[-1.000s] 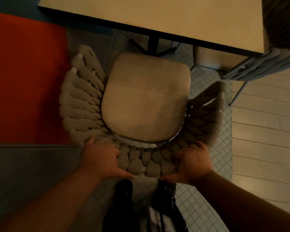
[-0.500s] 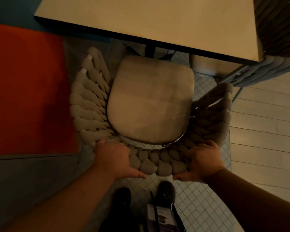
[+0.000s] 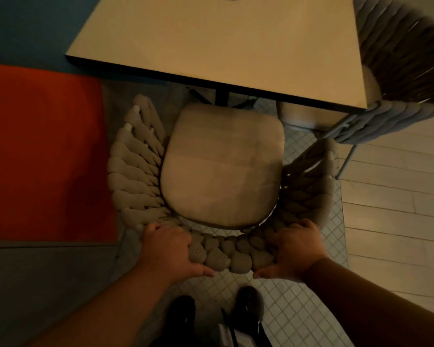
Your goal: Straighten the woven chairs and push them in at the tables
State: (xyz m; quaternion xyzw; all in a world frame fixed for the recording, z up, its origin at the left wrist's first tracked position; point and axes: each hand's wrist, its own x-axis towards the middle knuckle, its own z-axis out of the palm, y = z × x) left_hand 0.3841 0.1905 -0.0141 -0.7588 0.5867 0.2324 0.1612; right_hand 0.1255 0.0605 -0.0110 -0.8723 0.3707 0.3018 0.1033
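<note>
Chair: we are standing behind the beige chair with a thick braided-rope backrest (image 3: 135, 171) and padded cushion seat (image 3: 222, 169); its front edge is sitting just short of the table, not yet tucked under.
Left hand: our left hand (image 3: 167, 249) is clamping the rear curve of the braid, fingers over the top, thumb beneath.
Right hand: our right hand (image 3: 295, 250) is gripping the same curve further right, likewise wrapped.
Why this hold: we are judging that two hands spaced either side of centre are letting us steer the chair square while pushing.
Table: the pale square tabletop with a dark edge (image 3: 223, 43) is lying ahead; its dark pedestal shows just beyond the seat.
Neighbour: a grey woven chair (image 3: 376, 121) is sitting at the right corner, already partly under.
Change: compared with a second ago, the seat seems to be nearing the table edge, though the camera is shifting too.
Floor: small white tiles (image 3: 298, 309) underfoot; dim light is hiding the legs.
</note>
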